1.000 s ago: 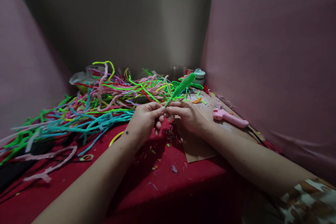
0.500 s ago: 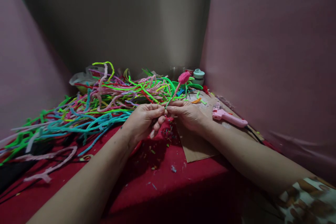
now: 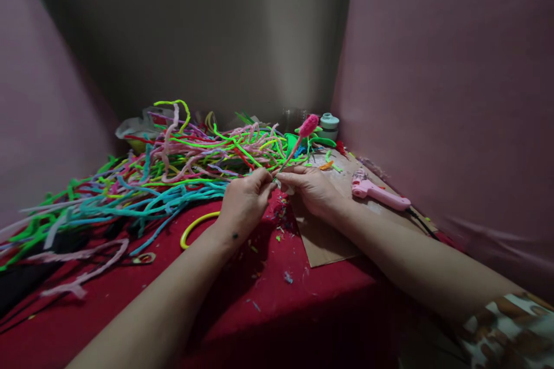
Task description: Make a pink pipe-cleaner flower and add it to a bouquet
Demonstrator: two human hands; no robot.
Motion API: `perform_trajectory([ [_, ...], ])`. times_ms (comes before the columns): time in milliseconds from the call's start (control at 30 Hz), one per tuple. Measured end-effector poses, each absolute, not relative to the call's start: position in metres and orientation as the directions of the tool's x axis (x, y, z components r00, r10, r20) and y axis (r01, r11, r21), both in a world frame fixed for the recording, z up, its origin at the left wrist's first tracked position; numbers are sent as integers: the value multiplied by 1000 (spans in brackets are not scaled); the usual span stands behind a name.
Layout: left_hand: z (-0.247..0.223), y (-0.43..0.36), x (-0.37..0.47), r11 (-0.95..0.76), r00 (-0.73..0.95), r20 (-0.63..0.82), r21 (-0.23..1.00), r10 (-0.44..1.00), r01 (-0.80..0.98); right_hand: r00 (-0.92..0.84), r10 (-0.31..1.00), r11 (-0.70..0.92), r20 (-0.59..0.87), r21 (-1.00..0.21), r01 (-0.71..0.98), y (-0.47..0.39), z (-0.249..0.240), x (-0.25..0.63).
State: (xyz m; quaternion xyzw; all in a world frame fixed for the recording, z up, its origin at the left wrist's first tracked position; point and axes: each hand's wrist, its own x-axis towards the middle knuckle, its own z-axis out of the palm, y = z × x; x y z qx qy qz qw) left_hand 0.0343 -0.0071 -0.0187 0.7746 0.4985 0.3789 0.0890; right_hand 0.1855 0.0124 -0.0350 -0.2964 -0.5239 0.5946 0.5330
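A pipe-cleaner flower (image 3: pixel 309 125) with a fuzzy bright pink head leans up and to the right above my hands. Its thin stem, pink near the head and darker lower down, runs down to my fingertips. My right hand (image 3: pixel 314 187) is closed, with thumb and forefinger pinching the lower stem. Right beside it, my left hand (image 3: pixel 249 199) is also closed at the stem's bottom end, knuckles turned up. The fingers hide the very tip of the stem. Just left of my left wrist lies a yellow loop (image 3: pixel 197 225), partly covered by the forearm.
A big heap of coloured pipe cleaners (image 3: pixel 173 167) spreads over the left and back. On the right, a pink glue gun (image 3: pixel 381 195) with a black cord rests on cardboard (image 3: pixel 324 242). A pale green-capped bottle (image 3: pixel 329 124) stands behind. Scraps litter the red cloth (image 3: pixel 268 311).
My left hand has rolled over, knuckles now up, and its lower fingers have gone out of sight. The flower head has shifted slightly right and up. The yellow loop has come into view.
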Motion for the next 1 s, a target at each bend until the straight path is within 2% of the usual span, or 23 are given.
perform_trajectory([
  [67, -21, -6, 34, -489, 205, 495, 554, 844, 674, -274, 932, 145, 236, -938, -316, 14, -36, 186],
  [233, -24, -5, 36, -452, 167, 427, 756, 889, 473, -331, 893, 198, 305, -927, -320, 17, -39, 188],
  [433, -13, -14, 43, -214, 174, 186, 964, 967, 156, -363, 887, 160, 286, -927, -340, 13, -36, 187],
  [667, -9, -15, 43, -89, 254, 97, 995, 962, -45, -404, 863, 201, 305, -939, -280, 13, -34, 190],
  [800, -8, -12, 37, 45, 350, 19, 983, 937, -176, -419, 844, 255, 335, -938, -236, 11, -29, 192],
  [1000, -6, -5, 29, 202, 436, -96, 958, 895, -204, -415, 833, 325, 366, -931, -169, 15, -29, 194],
])
